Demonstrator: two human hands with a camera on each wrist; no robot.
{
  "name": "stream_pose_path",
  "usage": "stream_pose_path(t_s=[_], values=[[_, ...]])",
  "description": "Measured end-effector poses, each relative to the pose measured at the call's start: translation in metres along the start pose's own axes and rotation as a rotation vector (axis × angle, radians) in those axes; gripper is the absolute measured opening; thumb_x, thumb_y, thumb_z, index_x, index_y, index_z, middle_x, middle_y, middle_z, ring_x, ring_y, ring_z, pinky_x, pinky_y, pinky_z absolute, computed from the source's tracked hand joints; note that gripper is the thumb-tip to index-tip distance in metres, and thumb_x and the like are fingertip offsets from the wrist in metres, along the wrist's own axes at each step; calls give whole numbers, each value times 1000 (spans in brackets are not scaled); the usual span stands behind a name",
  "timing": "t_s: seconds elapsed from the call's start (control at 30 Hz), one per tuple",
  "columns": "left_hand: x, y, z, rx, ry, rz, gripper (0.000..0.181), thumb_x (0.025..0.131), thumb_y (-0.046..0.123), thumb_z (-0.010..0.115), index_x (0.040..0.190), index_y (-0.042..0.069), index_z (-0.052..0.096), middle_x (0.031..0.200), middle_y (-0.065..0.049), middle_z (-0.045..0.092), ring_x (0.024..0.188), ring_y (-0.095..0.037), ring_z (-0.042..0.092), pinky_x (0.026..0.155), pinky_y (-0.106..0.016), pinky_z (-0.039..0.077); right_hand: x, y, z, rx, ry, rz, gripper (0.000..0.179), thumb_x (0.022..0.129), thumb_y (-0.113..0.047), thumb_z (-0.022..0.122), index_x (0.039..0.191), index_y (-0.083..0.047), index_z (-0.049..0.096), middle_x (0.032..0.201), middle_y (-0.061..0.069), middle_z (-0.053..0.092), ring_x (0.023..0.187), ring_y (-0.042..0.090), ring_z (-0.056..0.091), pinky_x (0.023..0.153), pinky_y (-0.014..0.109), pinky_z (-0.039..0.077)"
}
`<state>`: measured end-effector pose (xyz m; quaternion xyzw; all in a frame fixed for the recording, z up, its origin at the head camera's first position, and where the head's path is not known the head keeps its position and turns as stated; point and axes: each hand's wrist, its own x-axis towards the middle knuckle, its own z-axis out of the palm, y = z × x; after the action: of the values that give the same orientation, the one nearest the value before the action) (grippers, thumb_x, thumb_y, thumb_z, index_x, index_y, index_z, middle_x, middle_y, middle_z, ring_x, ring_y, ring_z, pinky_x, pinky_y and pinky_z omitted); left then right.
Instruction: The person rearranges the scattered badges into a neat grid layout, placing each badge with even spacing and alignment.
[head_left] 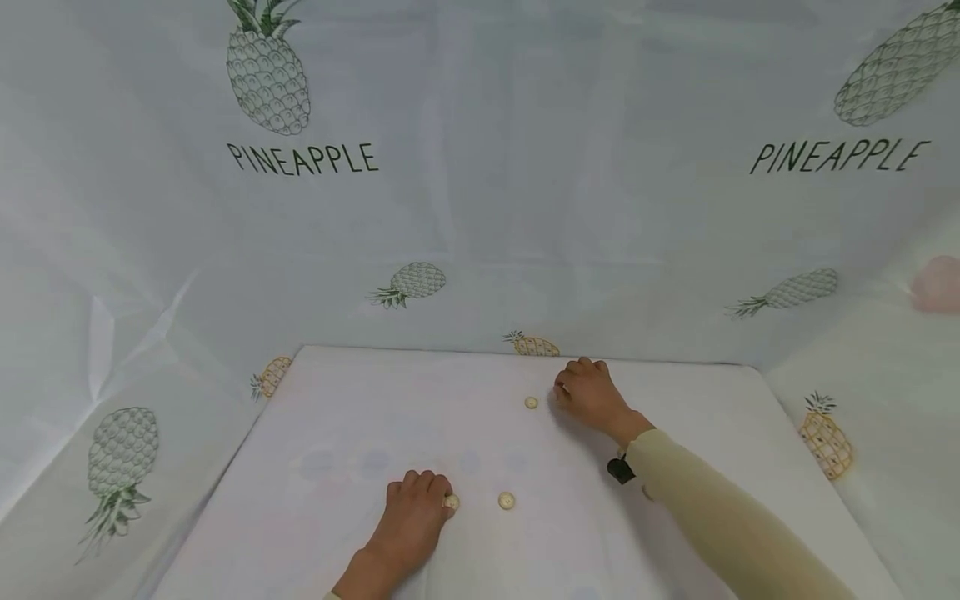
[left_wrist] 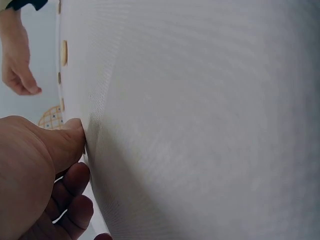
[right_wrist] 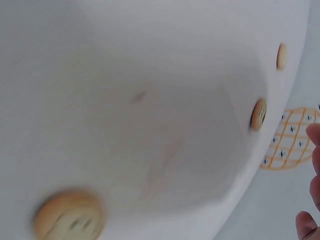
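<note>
In the head view my left hand (head_left: 412, 515) rests low over the table, with a small round tan disc (head_left: 451, 502) pinched at the thumb and index finger. The left wrist view shows the thumb tip (left_wrist: 75, 131) down at the cloth and the other fingers bent; the held disc is hidden there. My right hand (head_left: 588, 394) hovers near the far edge, fingers loosely bent. Nothing shows between its thumb and fingers (right_wrist: 315, 172) in the right wrist view. One disc (head_left: 531, 402) lies left of it, another (head_left: 506, 500) right of the left hand. A blurred disc (right_wrist: 70, 217) bears dark face-like marks.
A white cloth covers the table (head_left: 360, 400); its far edge meets a hanging pineapple-print sheet (head_left: 525, 208). More discs lie near the far edge in the right wrist view, one (right_wrist: 258, 114) before another (right_wrist: 281, 56). A black wrist strap piece (head_left: 621, 470) hangs below the right sleeve.
</note>
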<state>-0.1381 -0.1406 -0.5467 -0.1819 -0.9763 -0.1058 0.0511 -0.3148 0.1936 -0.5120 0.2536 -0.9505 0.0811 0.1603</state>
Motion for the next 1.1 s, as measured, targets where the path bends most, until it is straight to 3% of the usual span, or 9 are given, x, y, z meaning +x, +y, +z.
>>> stream_pose_path(t_s=[0.4, 0.6, 0.83, 1.1], values=[[1, 4, -2, 16, 16, 0, 27, 88, 27, 84, 103, 14, 65, 94, 2, 61, 87, -17, 50, 76, -43, 44, -47, 24, -30, -68, 56, 56, 6, 98, -15, 74, 95, -10, 76, 93, 5, 69, 91, 28, 57, 85, 53, 43], [2, 8, -6, -16, -11, -22, 24, 90, 26, 82, 102, 14, 65, 93, 2, 60, 86, -17, 49, 77, -44, 43, -72, 35, -38, -98, 72, 65, 7, 97, -14, 74, 94, -9, 76, 94, 6, 69, 93, 30, 59, 85, 53, 43], [2, 6, -5, 4, 16, -3, 25, 90, 26, 83, 101, 14, 64, 91, 3, 57, 84, -17, 48, 74, -42, 41, -101, 38, -41, -125, 91, 30, 10, 93, -17, 80, 92, -9, 74, 92, 5, 67, 91, 29, 57, 85, 54, 44], [2, 6, -4, 32, 18, 3, 26, 89, 27, 84, 102, 14, 65, 93, 2, 60, 87, -18, 51, 74, -42, 43, -134, 37, -38, -129, 118, -15, 25, 85, -22, 88, 95, -7, 70, 93, 6, 64, 92, 30, 56, 86, 55, 44]])
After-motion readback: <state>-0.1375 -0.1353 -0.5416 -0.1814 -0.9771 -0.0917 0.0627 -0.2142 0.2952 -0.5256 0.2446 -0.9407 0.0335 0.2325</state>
